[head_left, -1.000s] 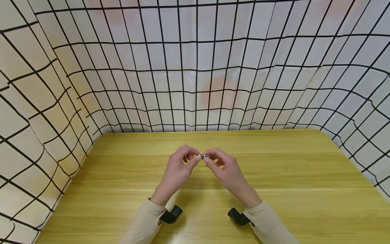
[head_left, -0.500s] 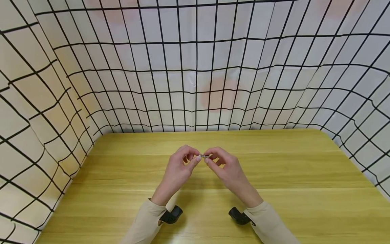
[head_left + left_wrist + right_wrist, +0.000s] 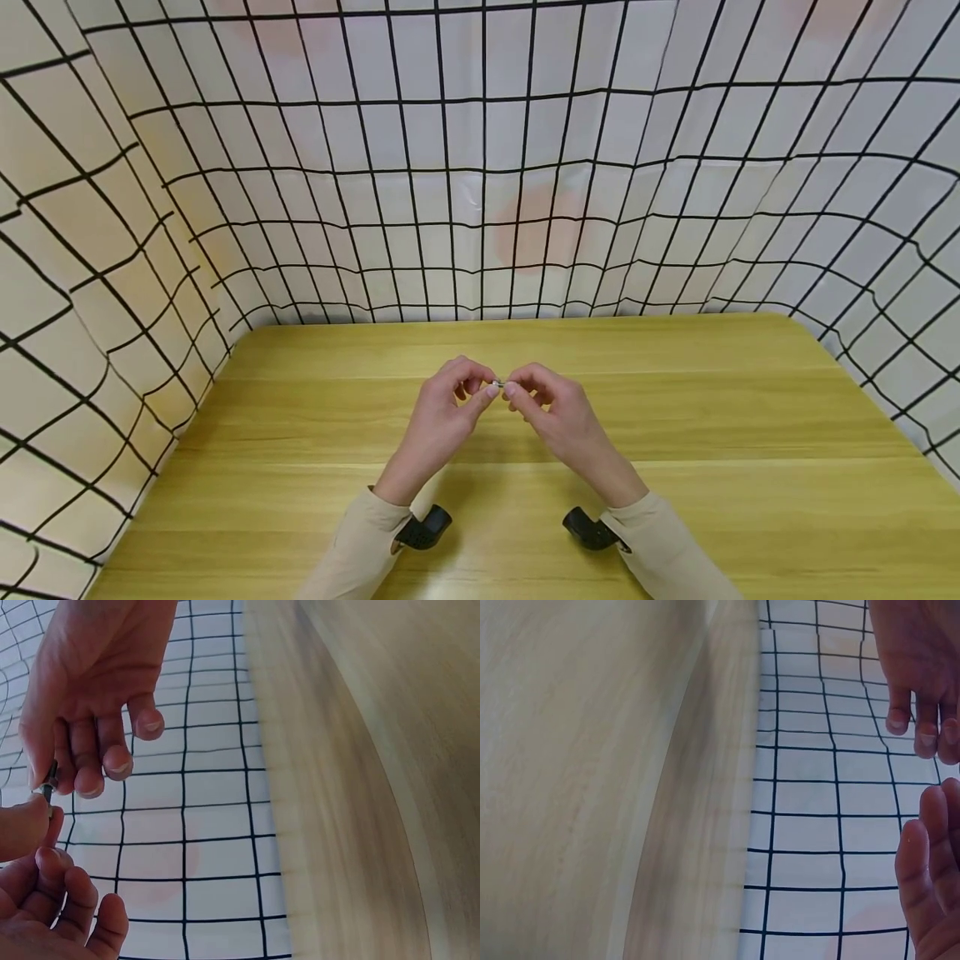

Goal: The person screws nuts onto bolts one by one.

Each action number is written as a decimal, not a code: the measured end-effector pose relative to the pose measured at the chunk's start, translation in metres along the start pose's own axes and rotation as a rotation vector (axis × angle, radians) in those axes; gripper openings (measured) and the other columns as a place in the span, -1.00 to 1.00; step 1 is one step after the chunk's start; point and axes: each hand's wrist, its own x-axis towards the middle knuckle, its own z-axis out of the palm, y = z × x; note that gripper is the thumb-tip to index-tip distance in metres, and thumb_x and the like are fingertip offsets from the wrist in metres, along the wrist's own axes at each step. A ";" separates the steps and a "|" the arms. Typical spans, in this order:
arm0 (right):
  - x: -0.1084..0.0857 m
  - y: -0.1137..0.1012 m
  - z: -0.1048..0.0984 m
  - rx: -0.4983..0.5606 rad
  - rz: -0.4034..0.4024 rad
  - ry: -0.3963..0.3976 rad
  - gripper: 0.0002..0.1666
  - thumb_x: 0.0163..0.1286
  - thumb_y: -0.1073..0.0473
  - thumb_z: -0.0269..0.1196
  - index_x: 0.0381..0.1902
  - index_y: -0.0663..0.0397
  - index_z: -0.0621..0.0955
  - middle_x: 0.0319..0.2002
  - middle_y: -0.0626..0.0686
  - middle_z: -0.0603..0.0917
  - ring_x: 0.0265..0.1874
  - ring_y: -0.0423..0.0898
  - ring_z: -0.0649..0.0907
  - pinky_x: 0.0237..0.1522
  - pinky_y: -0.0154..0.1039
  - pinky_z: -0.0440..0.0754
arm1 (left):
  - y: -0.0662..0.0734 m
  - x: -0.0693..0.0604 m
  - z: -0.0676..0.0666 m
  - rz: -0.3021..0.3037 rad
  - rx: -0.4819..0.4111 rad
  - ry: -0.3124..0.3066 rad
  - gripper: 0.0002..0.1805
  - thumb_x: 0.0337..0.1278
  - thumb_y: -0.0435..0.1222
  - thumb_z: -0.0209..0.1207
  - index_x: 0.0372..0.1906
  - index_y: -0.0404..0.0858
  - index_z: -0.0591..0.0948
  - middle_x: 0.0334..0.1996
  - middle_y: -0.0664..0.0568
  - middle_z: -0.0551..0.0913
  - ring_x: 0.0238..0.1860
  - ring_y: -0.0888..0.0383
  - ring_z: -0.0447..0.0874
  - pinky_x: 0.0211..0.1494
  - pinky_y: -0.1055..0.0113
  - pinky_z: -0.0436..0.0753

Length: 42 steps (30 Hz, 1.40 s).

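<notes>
Between the two hands a small metal screw-like part (image 3: 500,384) is held above the table, roughly level. My left hand (image 3: 441,417) pinches its left end between thumb and index finger, and my right hand (image 3: 558,417) pinches its right end, covering most of it. From the left wrist, the part (image 3: 49,787) shows a dark end by the right hand (image 3: 101,675), while the left hand (image 3: 52,900) grips below. The right wrist view has the left hand (image 3: 922,675) and right hand (image 3: 934,862) at its edge, the part out of sight.
A wood-grain table (image 3: 712,417) lies under both hands. White cloth with black grid lines (image 3: 480,167) stands behind it and along both sides. Black devices sit at the left wrist (image 3: 424,527) and right wrist (image 3: 589,529), by the beige sleeves.
The right thumb and index finger have shifted slightly and come together over the part's right end, so less of it shows. The left hand keeps its pinch, nearly still.
</notes>
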 end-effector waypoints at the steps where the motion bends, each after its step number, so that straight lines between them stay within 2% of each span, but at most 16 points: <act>1: 0.000 0.000 0.000 -0.005 -0.002 0.002 -0.93 0.48 0.14 0.20 -0.17 -0.04 0.62 -0.32 -0.15 0.65 -0.36 -0.06 0.65 -0.38 -0.23 0.60 | 0.000 0.000 0.000 0.001 0.000 -0.001 -0.96 0.24 -0.36 0.28 -0.27 -0.19 0.63 -0.45 0.11 0.39 -0.32 0.10 0.39 -0.20 -0.02 0.41; 5: 0.001 0.000 -0.001 -0.037 -0.009 0.011 -0.84 0.45 0.12 0.23 -0.06 -0.05 0.64 -0.22 -0.18 0.67 -0.26 -0.18 0.63 -0.30 -0.23 0.58 | 0.001 0.000 0.000 0.014 0.008 0.007 -0.95 0.24 -0.37 0.28 -0.26 -0.17 0.63 -0.45 0.11 0.39 -0.32 0.13 0.38 -0.23 0.13 0.38; 8: 0.001 0.000 -0.001 -0.040 -0.025 0.013 -0.72 0.40 0.13 0.29 0.05 -0.06 0.61 -0.13 -0.20 0.66 -0.21 -0.18 0.61 -0.29 -0.24 0.58 | 0.001 0.000 -0.001 0.021 0.013 0.014 -0.92 0.23 -0.39 0.28 -0.26 -0.15 0.63 -0.45 0.12 0.39 -0.32 0.11 0.39 -0.24 0.23 0.33; 12: 0.001 0.000 -0.001 -0.019 -0.081 0.030 -0.68 0.34 0.25 0.33 0.03 -0.06 0.58 -0.11 -0.15 0.63 -0.24 -0.15 0.62 -0.32 -0.25 0.59 | 0.000 0.001 -0.001 0.013 0.007 0.012 -0.96 0.24 -0.37 0.28 -0.26 -0.18 0.64 -0.46 0.12 0.39 -0.31 -0.03 0.42 -0.24 0.21 0.33; 16: 0.002 0.000 -0.001 -0.017 -0.117 0.050 -0.71 0.31 0.33 0.34 -0.06 -0.07 0.60 -0.15 -0.13 0.63 -0.25 -0.13 0.62 -0.34 -0.24 0.60 | 0.000 0.001 -0.001 0.010 0.004 0.011 -0.96 0.24 -0.36 0.28 -0.26 -0.20 0.64 -0.46 0.11 0.39 -0.31 -0.01 0.42 -0.23 0.14 0.35; 21: 0.003 0.000 -0.001 -0.010 -0.105 0.031 -0.78 0.36 0.28 0.30 -0.10 -0.11 0.60 -0.19 -0.15 0.65 -0.26 -0.14 0.61 -0.35 -0.24 0.58 | 0.002 0.001 -0.001 0.006 0.008 0.017 -0.94 0.23 -0.39 0.28 -0.27 -0.18 0.63 -0.46 0.11 0.39 -0.33 0.11 0.38 -0.23 0.10 0.38; 27: 0.002 0.002 -0.001 -0.017 -0.078 0.002 -0.83 0.41 0.24 0.26 -0.08 -0.08 0.59 -0.21 -0.07 0.66 -0.26 -0.14 0.61 -0.35 -0.24 0.55 | 0.002 0.001 0.000 -0.009 0.013 0.018 -0.93 0.22 -0.38 0.29 -0.27 -0.16 0.63 -0.46 0.12 0.39 -0.33 0.11 0.39 -0.22 0.10 0.39; 32: 0.001 0.003 -0.001 -0.009 -0.047 -0.004 -0.92 0.46 0.19 0.21 -0.14 -0.10 0.61 -0.27 -0.11 0.64 -0.32 -0.11 0.62 -0.35 -0.24 0.57 | 0.003 0.000 0.001 -0.016 0.014 0.011 -0.93 0.23 -0.37 0.29 -0.27 -0.15 0.63 -0.46 0.12 0.40 -0.32 0.12 0.39 -0.21 0.05 0.41; 38: 0.000 0.003 0.001 0.005 -0.017 0.002 -0.92 0.49 0.16 0.18 -0.18 -0.08 0.63 -0.30 -0.18 0.64 -0.37 -0.10 0.65 -0.39 -0.24 0.59 | 0.002 -0.001 0.002 -0.012 0.017 0.010 -0.93 0.22 -0.37 0.30 -0.28 -0.15 0.63 -0.47 0.13 0.39 -0.32 0.05 0.41 -0.22 0.11 0.40; 42: -0.001 0.002 0.000 -0.014 -0.023 0.020 -0.88 0.48 0.14 0.20 -0.12 -0.09 0.66 -0.27 -0.16 0.67 -0.39 -0.13 0.65 -0.38 -0.25 0.58 | 0.001 0.000 0.002 -0.014 -0.008 0.016 -0.94 0.22 -0.36 0.30 -0.27 -0.18 0.63 -0.46 0.12 0.40 -0.33 0.09 0.40 -0.22 0.06 0.42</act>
